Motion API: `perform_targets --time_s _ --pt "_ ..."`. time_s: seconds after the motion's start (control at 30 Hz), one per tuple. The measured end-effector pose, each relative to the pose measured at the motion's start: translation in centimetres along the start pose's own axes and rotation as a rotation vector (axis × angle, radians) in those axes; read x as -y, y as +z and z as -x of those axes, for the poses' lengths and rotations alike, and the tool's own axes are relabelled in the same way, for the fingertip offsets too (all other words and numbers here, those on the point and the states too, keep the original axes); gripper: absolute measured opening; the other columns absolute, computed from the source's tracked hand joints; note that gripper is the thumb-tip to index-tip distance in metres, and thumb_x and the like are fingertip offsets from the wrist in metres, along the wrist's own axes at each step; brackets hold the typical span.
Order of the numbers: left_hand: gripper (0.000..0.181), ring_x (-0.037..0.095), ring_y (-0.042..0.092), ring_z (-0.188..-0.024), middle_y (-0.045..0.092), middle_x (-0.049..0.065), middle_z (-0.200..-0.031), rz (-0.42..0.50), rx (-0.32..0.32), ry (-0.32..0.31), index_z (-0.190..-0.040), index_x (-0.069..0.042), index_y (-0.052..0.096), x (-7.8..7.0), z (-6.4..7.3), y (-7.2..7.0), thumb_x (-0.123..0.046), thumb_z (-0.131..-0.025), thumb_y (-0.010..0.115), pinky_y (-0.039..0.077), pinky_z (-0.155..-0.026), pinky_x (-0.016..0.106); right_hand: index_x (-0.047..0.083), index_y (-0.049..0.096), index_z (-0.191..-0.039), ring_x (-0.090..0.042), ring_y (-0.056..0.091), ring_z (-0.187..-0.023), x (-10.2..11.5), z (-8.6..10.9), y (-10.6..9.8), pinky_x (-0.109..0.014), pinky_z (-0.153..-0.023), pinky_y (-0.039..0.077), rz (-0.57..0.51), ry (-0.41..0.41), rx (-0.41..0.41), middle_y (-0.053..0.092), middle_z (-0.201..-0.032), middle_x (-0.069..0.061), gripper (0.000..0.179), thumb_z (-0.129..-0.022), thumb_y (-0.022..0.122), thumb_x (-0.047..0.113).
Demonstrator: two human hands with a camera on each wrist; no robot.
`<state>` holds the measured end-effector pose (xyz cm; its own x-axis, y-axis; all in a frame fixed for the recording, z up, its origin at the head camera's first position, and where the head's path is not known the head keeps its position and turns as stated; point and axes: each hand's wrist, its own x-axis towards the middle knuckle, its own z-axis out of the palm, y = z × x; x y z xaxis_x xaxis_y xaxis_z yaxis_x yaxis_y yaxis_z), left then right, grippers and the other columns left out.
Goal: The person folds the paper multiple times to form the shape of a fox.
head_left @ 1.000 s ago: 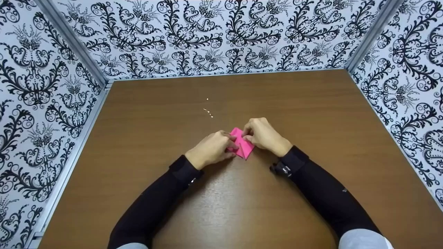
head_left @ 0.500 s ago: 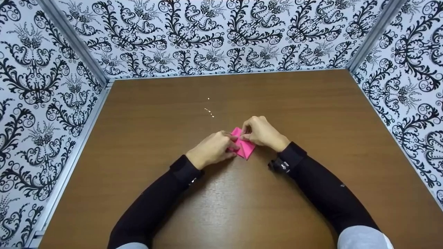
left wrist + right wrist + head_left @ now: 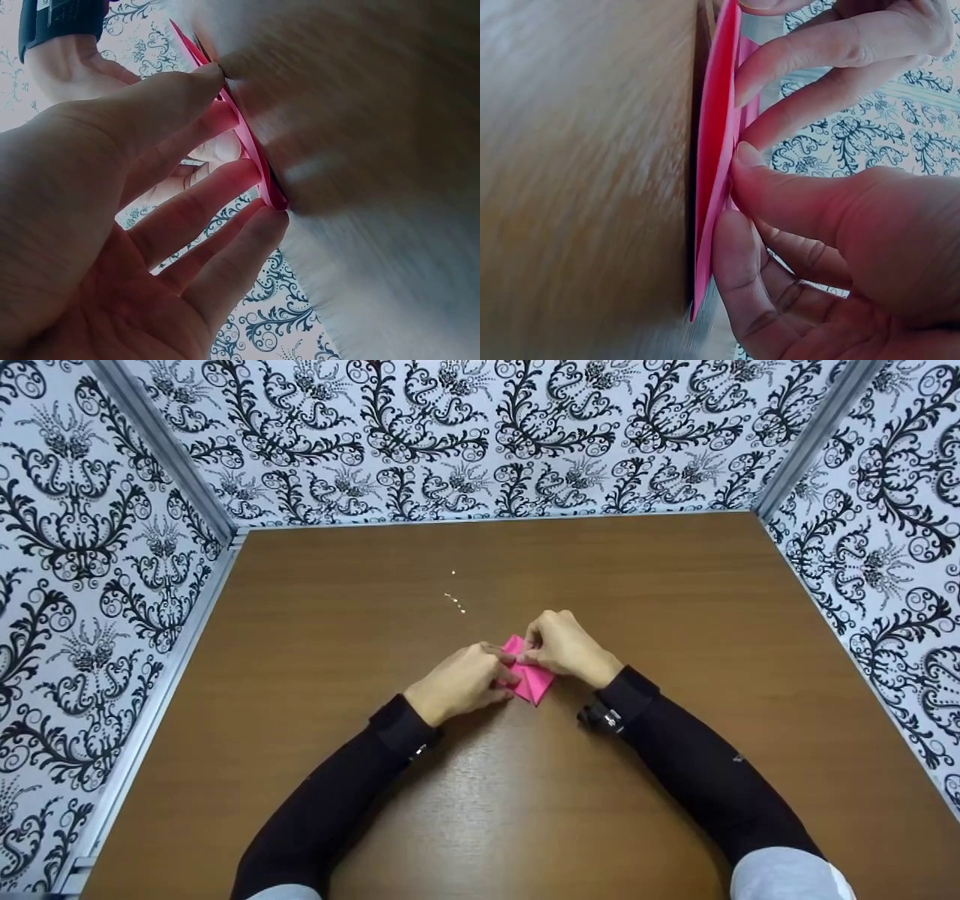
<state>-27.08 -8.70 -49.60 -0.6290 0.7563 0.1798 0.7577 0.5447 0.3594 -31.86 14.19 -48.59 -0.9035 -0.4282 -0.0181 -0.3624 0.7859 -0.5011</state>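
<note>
A small pink sheet of folded paper (image 3: 535, 681) lies on the wooden table, with crease lines and a point toward the person. My left hand (image 3: 461, 679) rests on its left side; in the left wrist view its fairly straight fingers (image 3: 199, 210) press along the paper (image 3: 259, 161). From the upper right, my right hand (image 3: 568, 646) pinches at the middle of the paper with thumb and fingertips. The right wrist view shows the right thumb (image 3: 780, 184) against the paper (image 3: 714, 135), whose layers stand slightly apart along the edge. The hands cover part of the paper.
Beyond the paper, several tiny pale specks (image 3: 454, 600) mark the brown tabletop (image 3: 337, 585). Patterned black-and-white panels (image 3: 420, 435) in metal framing enclose the table at the back and sides. Black sleeves (image 3: 337, 795) cover the forearms.
My right hand has shifted slightly left and away from the person, its thumb moving farther over the paper's middle. The left hand stays nearly still on the paper.
</note>
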Motion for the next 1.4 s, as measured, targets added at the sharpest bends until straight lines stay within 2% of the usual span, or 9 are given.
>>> perform_targets --time_s 0.2,0.3,0.43,0.57,0.73,0.97,1.4 --pt "0.018 0.037 0.082 -0.129 0.083 0.021 -0.14 0.028 -0.011 0.005 -0.117 -0.008 0.092 0.2 -0.1 -0.1 -0.015 -0.101 0.093 0.067 -0.115 0.049 0.012 0.089 -0.087 -0.021 0.069 -0.08 0.3 -0.1 0.0 -0.032 -0.075 0.053 0.037 0.015 0.007 0.085 -0.088 -0.005 0.017 -0.098 0.096 0.023" --pt "0.02 0.035 0.084 -0.125 0.086 0.019 -0.133 0.048 -0.01 -0.014 -0.117 -0.005 0.091 0.4 -0.3 -0.2 -0.016 -0.101 0.094 0.069 -0.11 0.045 0.012 0.089 -0.087 -0.02 0.069 -0.08 0.3 -0.1 -0.1 -0.031 -0.074 0.053 0.041 0.026 0.014 0.085 -0.088 -0.005 0.016 -0.098 0.096 0.021" --pt "0.026 0.035 0.083 -0.128 0.085 0.019 -0.135 0.065 -0.015 -0.047 -0.125 -0.002 0.088 0.9 -0.6 -0.4 -0.017 -0.104 0.091 0.069 -0.111 0.044 0.012 0.089 -0.088 -0.02 0.069 -0.08 0.3 -0.3 -0.1 -0.029 -0.072 0.051 0.04 0.031 0.021 0.085 -0.089 -0.005 0.015 -0.099 0.095 0.02" --pt "0.029 0.036 0.082 -0.131 0.083 0.022 -0.14 0.036 -0.029 -0.048 -0.135 0.002 0.084 1.6 -1.1 -0.5 -0.01 -0.109 0.083 0.068 -0.114 0.045 0.011 0.089 -0.087 -0.017 0.065 -0.078 0.2 -0.3 0.0 -0.028 -0.071 0.048 0.032 0.016 0.019 0.083 -0.088 -0.004 0.016 -0.099 0.095 0.021" --pt "0.028 0.037 0.081 -0.133 0.082 0.022 -0.142 -0.021 -0.028 -0.037 -0.137 0.003 0.083 2.5 -1.8 -0.6 -0.002 -0.11 0.077 0.067 -0.115 0.044 0.011 0.089 -0.086 -0.015 0.063 -0.074 0.2 -0.1 0.1 -0.027 -0.068 0.047 0.017 -0.005 0.005 0.083 -0.087 -0.003 0.018 -0.098 0.096 0.023" --pt "0.025 0.036 0.083 -0.128 0.085 0.019 -0.139 -0.095 -0.009 -0.032 -0.134 -0.002 0.086 3.0 -2.5 -0.9 -0.005 -0.111 0.077 0.068 -0.113 0.044 0.012 0.091 -0.089 -0.017 0.069 -0.074 0.3 0.0 0.1 -0.028 -0.069 0.052 0.019 -0.007 0.0 0.087 -0.09 -0.006 0.014 -0.097 0.097 0.021" --pt "0.019 0.035 0.083 -0.108 0.088 0.016 -0.12 -0.146 0.011 -0.029 -0.122 -0.003 0.089 2.6 -2.7 -0.9 -0.01 -0.114 0.073 0.07 -0.097 0.047 0.012 0.091 -0.089 -0.018 0.069 -0.076 0.5 0.0 0.0 -0.031 -0.073 0.054 0.043 -0.018 -0.003 0.087 -0.089 -0.005 0.011 -0.095 0.097 0.019"
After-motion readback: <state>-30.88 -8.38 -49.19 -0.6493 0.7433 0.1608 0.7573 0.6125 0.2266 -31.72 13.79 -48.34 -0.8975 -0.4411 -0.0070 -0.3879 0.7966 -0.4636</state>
